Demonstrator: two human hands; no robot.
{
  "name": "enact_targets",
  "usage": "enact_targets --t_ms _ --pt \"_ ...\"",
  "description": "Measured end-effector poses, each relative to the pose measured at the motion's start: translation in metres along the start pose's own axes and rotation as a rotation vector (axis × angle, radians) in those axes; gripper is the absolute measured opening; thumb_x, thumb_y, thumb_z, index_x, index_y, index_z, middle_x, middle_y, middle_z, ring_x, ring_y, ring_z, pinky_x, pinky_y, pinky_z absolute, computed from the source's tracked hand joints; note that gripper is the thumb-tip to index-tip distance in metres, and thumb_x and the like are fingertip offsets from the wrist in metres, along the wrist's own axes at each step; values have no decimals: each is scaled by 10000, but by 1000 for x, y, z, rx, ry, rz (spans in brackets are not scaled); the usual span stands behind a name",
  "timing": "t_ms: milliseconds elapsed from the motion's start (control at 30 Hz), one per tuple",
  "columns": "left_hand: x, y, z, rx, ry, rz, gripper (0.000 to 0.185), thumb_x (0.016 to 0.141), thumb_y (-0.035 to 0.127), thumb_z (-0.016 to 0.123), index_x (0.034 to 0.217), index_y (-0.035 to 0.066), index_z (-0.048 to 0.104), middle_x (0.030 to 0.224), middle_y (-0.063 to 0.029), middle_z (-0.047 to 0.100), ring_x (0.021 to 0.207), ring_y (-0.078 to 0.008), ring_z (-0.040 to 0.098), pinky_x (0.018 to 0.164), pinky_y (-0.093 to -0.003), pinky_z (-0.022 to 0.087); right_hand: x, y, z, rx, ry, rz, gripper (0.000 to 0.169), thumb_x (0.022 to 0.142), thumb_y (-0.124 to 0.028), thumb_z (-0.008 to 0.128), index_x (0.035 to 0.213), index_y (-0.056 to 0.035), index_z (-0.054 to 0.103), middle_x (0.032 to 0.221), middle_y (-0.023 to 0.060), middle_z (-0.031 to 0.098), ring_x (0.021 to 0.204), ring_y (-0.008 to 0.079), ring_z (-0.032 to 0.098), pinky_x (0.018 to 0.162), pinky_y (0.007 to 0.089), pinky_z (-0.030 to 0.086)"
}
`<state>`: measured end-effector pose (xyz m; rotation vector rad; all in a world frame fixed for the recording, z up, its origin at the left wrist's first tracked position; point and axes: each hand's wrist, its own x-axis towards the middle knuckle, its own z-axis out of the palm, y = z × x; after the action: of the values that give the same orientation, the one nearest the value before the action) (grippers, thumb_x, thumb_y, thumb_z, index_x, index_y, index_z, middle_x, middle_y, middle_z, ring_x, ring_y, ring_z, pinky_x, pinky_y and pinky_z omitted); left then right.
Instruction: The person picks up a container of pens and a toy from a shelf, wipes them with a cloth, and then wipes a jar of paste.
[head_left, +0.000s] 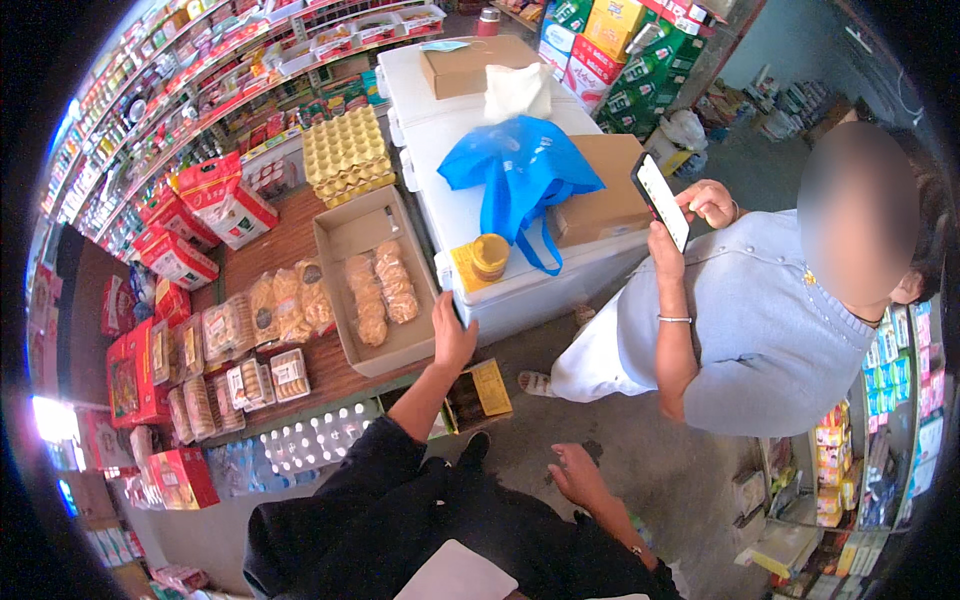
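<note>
My left hand (454, 334) reaches to the right rim of a shallow cardboard box (360, 302), close to the corner of a white chest freezer (525, 307). Its thumb stands apart; whether the fingers grip the rim is hard to tell. Inside the box lie two clear packs of round baked biscuits (395, 282). My right hand (581, 475) hangs over the floor with loosely bent fingers and nothing in it. On the freezer are a blue shopping bag (517, 172), a yellow-lidded jar (490, 257) and a cardboard carton (604, 169).
Packaged pastries (289, 300), red-and-white bags (227, 199) and yellow egg trays (346, 146) cover the wooden counter (281, 225). Capped bottles (319, 439) stand below its front edge. At right, a person (750, 315) holds a phone (660, 201). An open drawer-like box (469, 401) sits low before me.
</note>
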<state>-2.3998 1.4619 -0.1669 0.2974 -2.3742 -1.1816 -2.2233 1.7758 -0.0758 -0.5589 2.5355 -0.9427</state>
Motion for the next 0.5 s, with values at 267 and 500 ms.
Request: enact_targets --t_ms 267,500 --pt "-145 -41 -111 -53 -365 -317 459 767 69 637 1200 7 498 1060 -203 578 975 -363 586 861 -434 484 44 -40 22 -12 -145 -126 406 857 -191 631 1191 -8 491 1138 243 550 1081 419 519 939 464 431" --pt "-190 -64 -224 -1 -294 -477 452 742 17 560 1192 50 526 1030 -183 627 968 -349 614 844 -419 497 95 -80 72 -102 -251 -217 418 867 -231 640 1185 -1 497 1130 260 575 1078 429 546 918 473 453"
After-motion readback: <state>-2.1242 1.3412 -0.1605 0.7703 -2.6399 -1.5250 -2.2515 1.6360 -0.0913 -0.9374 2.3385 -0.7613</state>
